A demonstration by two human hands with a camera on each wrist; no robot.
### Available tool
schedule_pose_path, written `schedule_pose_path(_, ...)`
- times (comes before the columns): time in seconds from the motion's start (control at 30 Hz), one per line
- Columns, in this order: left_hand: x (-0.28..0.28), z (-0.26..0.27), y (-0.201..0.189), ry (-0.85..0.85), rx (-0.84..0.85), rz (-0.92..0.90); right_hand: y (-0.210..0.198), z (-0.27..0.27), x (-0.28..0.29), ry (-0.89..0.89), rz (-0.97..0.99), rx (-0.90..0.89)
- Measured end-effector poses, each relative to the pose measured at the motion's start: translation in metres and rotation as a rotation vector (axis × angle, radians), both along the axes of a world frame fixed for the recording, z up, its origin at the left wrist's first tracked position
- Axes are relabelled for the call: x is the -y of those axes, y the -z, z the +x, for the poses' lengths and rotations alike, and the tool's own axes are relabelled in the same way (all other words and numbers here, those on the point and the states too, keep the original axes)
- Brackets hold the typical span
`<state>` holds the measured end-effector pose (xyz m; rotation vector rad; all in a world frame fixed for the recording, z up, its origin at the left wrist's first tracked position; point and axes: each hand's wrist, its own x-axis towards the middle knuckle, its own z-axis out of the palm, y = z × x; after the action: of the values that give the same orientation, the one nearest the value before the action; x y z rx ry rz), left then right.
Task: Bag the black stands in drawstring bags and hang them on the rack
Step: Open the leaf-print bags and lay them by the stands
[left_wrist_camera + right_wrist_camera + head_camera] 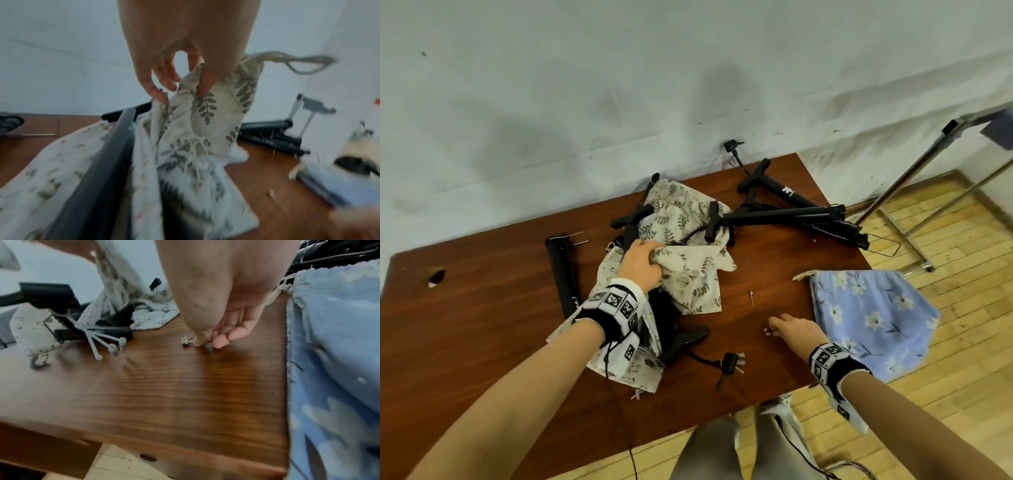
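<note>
My left hand [640, 263] grips the gathered mouth of a cream leaf-print drawstring bag [698, 277] in the middle of the table; in the left wrist view the fingers [203, 84] pinch the bunched cloth [205, 113]. A black stand [674, 329] lies partly inside another cream bag below my wrist. More folded black stands [787, 214] lie at the back right, and one black tube [560, 270] at the left. My right hand [791, 327] is low over the table, its fingertips [220, 342] pinching a small metal piece [186, 341].
A blue floral bag [869, 315] hangs over the brown table's [482, 325] right edge. A small pin [751, 298] and a black plug on a cable [731, 363] lie near the front. A metal rack [914, 168] stands on the floor to the right.
</note>
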<state>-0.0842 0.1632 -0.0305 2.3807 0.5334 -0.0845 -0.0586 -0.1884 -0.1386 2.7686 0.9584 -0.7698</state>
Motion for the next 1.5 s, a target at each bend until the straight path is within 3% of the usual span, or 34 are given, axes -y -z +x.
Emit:
schedule_pose_path(0.07, -0.008, 0.01, -0.018, -0.172, 0.013, -0.228, 0.002, 0.0, 0.0, -0.019, 0.001, -0.001)
schedule_pose_path(0.17, -0.02, 0.022, -0.053, -0.498, 0.124, -0.78, -0.002, -0.001, -0.002, -0.043, 0.019, -0.026)
schedule_pose_path(0.2, -0.023, 0.026, -0.065, -0.525, 0.145, -0.881, -0.004, -0.001, -0.002, -0.045, 0.036, -0.023)
schedule_pose_path(0.3, -0.022, 0.034, -0.096, -0.422, 0.076, -0.972, -0.023, 0.006, -0.008, 0.041, 0.151, -0.004)
schedule_pose_path(0.43, 0.0, 0.033, -0.116, -0.145, -0.169, -1.037, -0.09, 0.023, -0.033, 0.26, 0.567, -0.013)
schedule_pose_path(0.53, 0.028, 0.033, -0.13, 0.049, -0.232, -0.941, -0.159, 0.032, -0.051, 0.309, 0.852, 0.037)
schedule_pose_path(0.67, 0.053, 0.037, -0.151, 0.4, -0.297, -0.672, -0.237, 0.027, -0.069, 0.114, 1.106, 0.182)
schedule_pose_path(0.73, 0.065, 0.036, -0.165, 0.586, -0.317, -0.556, -0.26, 0.018, -0.072, -0.007, 1.136, 0.283)
schedule_pose_path(0.83, 0.083, 0.038, -0.181, 0.736, -0.305, -0.416, -0.268, 0.011, -0.076, -0.125, 1.051, 0.254)
schedule_pose_path(0.93, 0.093, 0.041, -0.19, 0.754, -0.252, -0.339, -0.263, 0.014, -0.075, -0.034, 0.998, 0.137)
schedule_pose_path(1.07, 0.089, 0.039, -0.191, 0.645, -0.076, -0.358, -0.262, 0.023, -0.058, 0.102, 0.972, 0.191)
schedule_pose_path(1.13, 0.084, 0.034, -0.192, 0.677, 0.052, -0.348, -0.265, 0.024, -0.048, 0.033, 0.894, 0.21)
schedule_pose_path(1.23, 0.079, 0.025, -0.192, 0.759, 0.127, -0.089, -0.275, 0.02, -0.035, -0.113, 0.8, 0.183)
schedule_pose_path(1.37, 0.076, 0.02, -0.19, 0.613, 0.117, 0.086, -0.279, 0.016, -0.024, -0.229, 0.616, 0.175)
schedule_pose_path(1.5, 0.088, 0.02, -0.196, 0.499, 0.133, 0.29, -0.282, 0.01, -0.031, -0.296, 0.504, 0.293)
